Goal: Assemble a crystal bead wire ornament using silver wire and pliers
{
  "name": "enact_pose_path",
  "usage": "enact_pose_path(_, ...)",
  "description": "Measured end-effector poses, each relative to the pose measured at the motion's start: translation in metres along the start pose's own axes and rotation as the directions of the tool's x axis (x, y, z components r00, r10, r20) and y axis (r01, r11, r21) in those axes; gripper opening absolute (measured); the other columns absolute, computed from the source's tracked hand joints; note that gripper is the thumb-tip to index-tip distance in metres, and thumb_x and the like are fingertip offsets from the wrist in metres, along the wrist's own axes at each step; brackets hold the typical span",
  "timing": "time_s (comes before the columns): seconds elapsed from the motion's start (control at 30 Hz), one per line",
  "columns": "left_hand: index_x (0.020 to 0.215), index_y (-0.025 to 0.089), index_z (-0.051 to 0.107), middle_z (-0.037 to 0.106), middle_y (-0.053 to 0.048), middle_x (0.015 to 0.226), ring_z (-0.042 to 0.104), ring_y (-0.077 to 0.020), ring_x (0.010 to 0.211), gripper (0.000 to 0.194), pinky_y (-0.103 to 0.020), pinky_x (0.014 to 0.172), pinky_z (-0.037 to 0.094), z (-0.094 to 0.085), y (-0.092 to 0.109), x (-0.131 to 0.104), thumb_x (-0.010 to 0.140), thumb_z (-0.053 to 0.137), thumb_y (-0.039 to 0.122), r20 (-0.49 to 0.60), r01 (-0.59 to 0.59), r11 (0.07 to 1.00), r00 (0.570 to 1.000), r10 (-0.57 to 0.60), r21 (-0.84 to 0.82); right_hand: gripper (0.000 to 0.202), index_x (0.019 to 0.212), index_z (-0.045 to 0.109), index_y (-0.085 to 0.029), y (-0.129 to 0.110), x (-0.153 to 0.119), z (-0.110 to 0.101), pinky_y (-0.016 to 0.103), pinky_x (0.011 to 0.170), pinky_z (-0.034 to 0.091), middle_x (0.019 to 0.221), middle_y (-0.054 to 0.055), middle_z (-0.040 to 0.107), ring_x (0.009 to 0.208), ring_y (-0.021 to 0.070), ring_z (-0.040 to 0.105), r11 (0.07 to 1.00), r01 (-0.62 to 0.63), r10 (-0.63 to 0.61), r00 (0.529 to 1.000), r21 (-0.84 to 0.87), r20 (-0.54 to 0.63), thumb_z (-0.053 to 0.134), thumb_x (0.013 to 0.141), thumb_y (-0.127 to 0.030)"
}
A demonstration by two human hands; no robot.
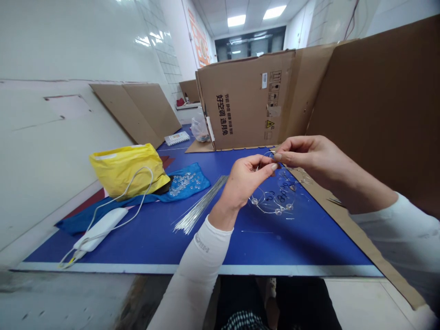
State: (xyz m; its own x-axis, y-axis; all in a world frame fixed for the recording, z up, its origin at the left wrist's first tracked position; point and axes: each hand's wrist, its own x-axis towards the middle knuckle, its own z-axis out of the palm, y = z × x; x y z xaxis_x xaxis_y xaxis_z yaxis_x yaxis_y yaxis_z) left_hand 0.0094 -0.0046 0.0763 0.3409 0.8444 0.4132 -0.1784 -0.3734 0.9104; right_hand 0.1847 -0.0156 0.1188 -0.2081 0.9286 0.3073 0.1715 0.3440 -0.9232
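Both hands are raised close together above the right part of the blue table. My left hand [245,178] pinches a thin wire loop [264,155] between thumb and fingers. Against the same loop, the thumb and fingertips of my right hand [299,152] are pressed together. Under the hands lie thin wire rings with clear beads [278,211] and dark loops of wire. A bundle of straight silvery wires [201,206] rests left of my left wrist. Farther left, many clear beads [185,183] are spread on a blue cloth [202,178].
At the left are a yellow bag [129,169] and a white power strip [105,229] with its cable. A white bead case [177,138] and a plastic bag [200,127] stand at the back. Cardboard panels [247,101] wall off the back and right of the blue table [154,247].
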Motion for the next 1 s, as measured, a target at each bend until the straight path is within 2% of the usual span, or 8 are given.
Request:
enact_pose_path(0.23, 0.085, 0.014, 0.071, 0.063, 0.002, 0.068, 0.047, -0.0057, 0.058, 0.018, -0.023, 0.057, 0.036, -0.006, 0.006, -0.002, 0.078, 0.077, 0.03, 0.018, 0.05, 0.996, 0.999, -0.048, -0.075, 0.027, 0.07, 0.074, -0.023, 0.0, 0.002, -0.001, 0.03, 0.061, 0.044, 0.067, 0.0, 0.066, 0.064, 0.0124, 0.054, 0.991, 0.054, -0.07, 0.988, 0.122, 0.134, 0.086, 0.068, -0.048)
enact_pose_path(0.5, 0.085, 0.015, 0.073, 0.064, 0.001, 0.068, 0.045, -0.0051, 0.057, 0.023, -0.021, 0.054, 0.033, -0.01, 0.011, -0.004, 0.076, 0.081, 0.034, -0.021, 0.071, 0.993, 0.997, -0.073, -0.099, 0.03, 0.07, 0.073, -0.021, 0.004, 0.006, 0.008, 0.029, 0.059, 0.04, 0.065, -0.001, 0.062, 0.063, 0.0111, 0.051, 0.979, 0.07, -0.09, 0.991, 0.192, 0.098, 0.088, 0.068, -0.047)
enact_pose_path(0.7, 0.083, 0.014, 0.071, 0.064, 0.001, 0.067, 0.046, -0.0058, 0.057, 0.032, -0.022, 0.053, 0.033, -0.011, 0.013, -0.005, 0.069, 0.086, 0.039, -0.039, 0.095, 0.99, 0.994, -0.1, -0.107, 0.024, 0.075, 0.076, -0.024, 0.02, 0.012, 0.009, 0.028, 0.059, 0.042, 0.069, -0.001, 0.064, 0.064, 0.011, 0.053, 0.955, 0.086, -0.126, 0.984, 0.283, 0.129, 0.087, 0.072, -0.045)
enact_pose_path(0.87, 0.081, 0.013, 0.069, 0.063, 0.001, 0.064, 0.043, -0.0046, 0.054, 0.03, -0.021, 0.052, 0.028, -0.012, 0.017, -0.006, 0.068, 0.084, 0.035, -0.033, 0.155, 0.973, 0.986, -0.163, -0.17, 0.016, 0.08, 0.076, -0.025, 0.036, 0.019, 0.011, 0.031, 0.073, 0.051, 0.086, 0.001, 0.068, 0.078, 0.0139, 0.062, 0.923, 0.144, -0.222, 0.957, 0.356, 0.189, 0.088, 0.073, -0.034)
enact_pose_path(1.0, 0.08, 0.013, 0.066, 0.062, 0.001, 0.063, 0.041, -0.0039, 0.051, 0.031, -0.021, 0.051, 0.026, -0.014, 0.014, -0.004, 0.066, 0.085, 0.033, -0.028, 0.204, 0.957, 0.976, -0.215, -0.207, 0.015, 0.078, 0.075, -0.024, 0.043, 0.026, 0.012, 0.03, 0.072, 0.053, 0.089, 0.001, 0.066, 0.079, 0.0138, 0.061, 0.907, 0.215, -0.301, 0.932, 0.362, 0.201, 0.087, 0.074, -0.033)
